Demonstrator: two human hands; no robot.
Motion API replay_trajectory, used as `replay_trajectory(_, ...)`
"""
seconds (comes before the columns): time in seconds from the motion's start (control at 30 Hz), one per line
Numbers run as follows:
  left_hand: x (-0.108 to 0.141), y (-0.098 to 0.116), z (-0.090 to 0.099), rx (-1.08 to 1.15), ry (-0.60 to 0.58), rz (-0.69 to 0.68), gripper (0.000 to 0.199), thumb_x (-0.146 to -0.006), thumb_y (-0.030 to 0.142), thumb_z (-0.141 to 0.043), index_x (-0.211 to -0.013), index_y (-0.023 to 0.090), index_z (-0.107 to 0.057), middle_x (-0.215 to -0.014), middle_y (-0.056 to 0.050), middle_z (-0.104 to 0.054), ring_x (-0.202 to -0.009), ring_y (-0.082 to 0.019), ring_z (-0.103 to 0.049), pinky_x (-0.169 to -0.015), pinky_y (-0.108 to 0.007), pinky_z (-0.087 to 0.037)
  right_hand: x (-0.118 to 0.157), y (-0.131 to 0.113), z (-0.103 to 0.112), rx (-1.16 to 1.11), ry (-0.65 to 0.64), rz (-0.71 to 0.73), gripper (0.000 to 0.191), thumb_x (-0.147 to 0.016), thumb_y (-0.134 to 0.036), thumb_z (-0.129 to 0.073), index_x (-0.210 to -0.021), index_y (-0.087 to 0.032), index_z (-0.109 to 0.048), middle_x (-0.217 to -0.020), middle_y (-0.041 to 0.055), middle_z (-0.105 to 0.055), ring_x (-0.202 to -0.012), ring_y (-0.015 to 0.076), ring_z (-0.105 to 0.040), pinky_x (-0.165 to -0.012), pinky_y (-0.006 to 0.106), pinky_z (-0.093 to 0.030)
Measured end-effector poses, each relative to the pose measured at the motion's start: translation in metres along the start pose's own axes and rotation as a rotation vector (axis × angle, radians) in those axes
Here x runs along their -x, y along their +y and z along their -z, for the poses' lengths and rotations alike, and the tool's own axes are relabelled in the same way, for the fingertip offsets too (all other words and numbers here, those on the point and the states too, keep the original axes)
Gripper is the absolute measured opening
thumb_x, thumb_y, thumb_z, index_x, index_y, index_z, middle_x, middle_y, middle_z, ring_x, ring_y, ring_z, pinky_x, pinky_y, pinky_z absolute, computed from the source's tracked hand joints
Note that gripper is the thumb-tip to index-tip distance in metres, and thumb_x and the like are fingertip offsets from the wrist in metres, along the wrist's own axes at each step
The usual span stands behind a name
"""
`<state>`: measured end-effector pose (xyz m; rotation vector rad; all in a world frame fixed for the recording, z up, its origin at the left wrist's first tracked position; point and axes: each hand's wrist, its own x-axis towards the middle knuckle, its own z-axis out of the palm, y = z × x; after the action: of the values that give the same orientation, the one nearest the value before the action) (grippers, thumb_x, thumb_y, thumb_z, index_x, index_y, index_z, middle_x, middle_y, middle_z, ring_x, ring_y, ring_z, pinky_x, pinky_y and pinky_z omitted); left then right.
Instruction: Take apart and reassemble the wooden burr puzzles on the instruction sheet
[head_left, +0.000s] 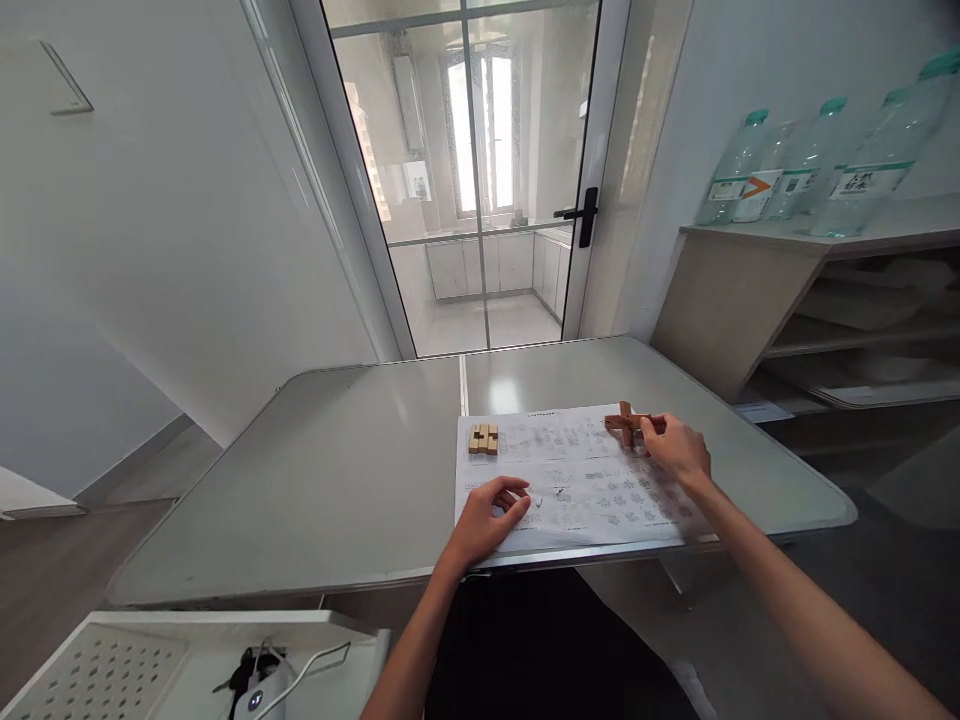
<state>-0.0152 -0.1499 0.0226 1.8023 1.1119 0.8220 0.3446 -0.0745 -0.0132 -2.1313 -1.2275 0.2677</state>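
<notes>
In the head view, my right hand (677,446) pinches one arm of a reddish-brown wooden cross-shaped puzzle (625,424) at the far right of a printed sheet (555,460). My left hand (492,514) rests on the sheet's near left part, fingers curved and apart, with nothing in it. Beyond that hand, a pale wooden block puzzle (484,439) sits near the sheet's upper left corner. Small diagrams and lines of text cover the paper. Whether the brown puzzle touches the paper is hard to tell.
The sheet lies on a glossy grey-green table (337,480). Below its left edge, a white tray (202,625) holds a cable and a white device (262,695). Several plastic bottles (802,175) stand on a shelf unit (750,290) at right. A glass door (480,180) is behind the table.
</notes>
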Motion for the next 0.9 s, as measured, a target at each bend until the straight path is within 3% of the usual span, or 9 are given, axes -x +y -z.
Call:
replay_trajectory(0.13, 0.001, -0.002, 0.000, 0.002, 0.012, 0.007, 0.036, -0.096, 0.048, -0.062, -0.117, 0.021, -0.072, -0.107, -0.006, -0.077, -0.091, -0.020, -0.070, -0.086, -0.035, -0.055, -0.001, 0.002, 0.002, -0.060, -0.017, -0.032, 0.033, -0.093, -0.046, -0.054, -0.101, -0.019, -0.072, -0.072, 0.0090, -0.076, -0.087, 0.0314, -0.073, -0.074, 0.037, -0.048)
replay_trajectory(0.27, 0.000, -0.005, 0.000, -0.006, 0.007, 0.018, 0.037, -0.096, 0.049, -0.061, -0.117, 0.020, -0.072, -0.101, -0.006, -0.077, -0.088, -0.021, -0.070, -0.085, -0.035, -0.055, 0.005, 0.005, 0.005, -0.147, 0.019, -0.072, 0.033, -0.092, -0.047, -0.056, -0.104, -0.018, -0.067, -0.080, 0.0099, -0.078, -0.072, 0.0272, -0.073, -0.071, 0.038, -0.050)
replay_trajectory(0.37, 0.000, -0.007, 0.000, -0.014, 0.015, 0.014, 0.037, -0.096, 0.049, -0.060, -0.117, 0.020, -0.072, -0.097, -0.006, -0.076, -0.087, -0.021, -0.069, -0.083, -0.035, -0.054, 0.029, 0.001, 0.002, -0.241, 0.072, -0.095, 0.039, -0.095, -0.047, -0.051, -0.118, -0.017, -0.057, -0.094, 0.0111, -0.079, -0.058, 0.0209, -0.069, -0.066, 0.035, -0.051)
replay_trajectory(0.43, -0.001, -0.008, 0.000, -0.015, 0.019, 0.007, 0.038, -0.096, 0.050, -0.061, -0.116, 0.020, -0.072, -0.096, -0.006, -0.076, -0.086, -0.021, -0.069, -0.082, -0.035, -0.054, 0.056, -0.007, -0.004, -0.453, 0.068, -0.041, 0.038, -0.094, -0.049, -0.053, -0.115, -0.017, -0.056, -0.092, 0.0108, -0.078, -0.056, 0.0186, -0.068, -0.062, 0.032, -0.052)
replay_trajectory(0.5, -0.001, -0.008, 0.000, -0.011, 0.023, 0.007, 0.038, -0.095, 0.051, -0.061, -0.114, 0.020, -0.073, -0.096, -0.006, -0.077, -0.085, -0.020, -0.069, -0.082, -0.034, -0.055, 0.085, -0.020, -0.013, -0.678, -0.062, 0.061, 0.040, -0.091, -0.054, -0.058, -0.109, -0.018, -0.057, -0.088, 0.0097, -0.076, -0.053, 0.0178, -0.064, -0.054, 0.030, -0.050)
replay_trajectory(0.63, -0.002, -0.009, -0.001, -0.003, 0.035, 0.016, 0.038, -0.094, 0.051, -0.063, -0.113, 0.020, -0.073, -0.091, -0.005, -0.076, -0.083, -0.020, -0.070, -0.080, -0.034, -0.055, 0.136, -0.051, -0.034, -0.835, -0.314, 0.163, 0.048, -0.090, -0.065, -0.061, -0.102, -0.019, -0.060, -0.082, 0.0064, -0.073, -0.050, 0.0167, -0.061, -0.050, 0.030, -0.048)
replay_trajectory(0.77, -0.001, -0.012, -0.002, 0.005, 0.053, -0.007, 0.036, -0.095, 0.049, -0.062, -0.113, 0.020, -0.073, -0.088, -0.004, -0.075, -0.081, -0.019, -0.068, -0.079, -0.033, -0.054, 0.164, -0.069, -0.045, -0.801, -0.403, 0.234, 0.046, -0.093, -0.067, -0.057, -0.100, -0.021, -0.061, -0.075, 0.0026, -0.071, -0.052, 0.0184, -0.062, -0.056, 0.032, -0.050)
replay_trajectory(0.9, -0.001, -0.013, -0.002, 0.024, 0.058, -0.018, 0.033, -0.095, 0.047, -0.062, -0.112, 0.021, -0.073, -0.093, -0.004, -0.076, -0.083, -0.019, -0.069, -0.082, -0.033, -0.054, 0.174, -0.071, -0.041, -0.667, -0.431, 0.357, 0.040, -0.099, -0.061, -0.052, -0.099, -0.023, -0.062, -0.074, 0.0025, -0.071, -0.057, 0.0203, -0.062, -0.061, 0.033, -0.049)
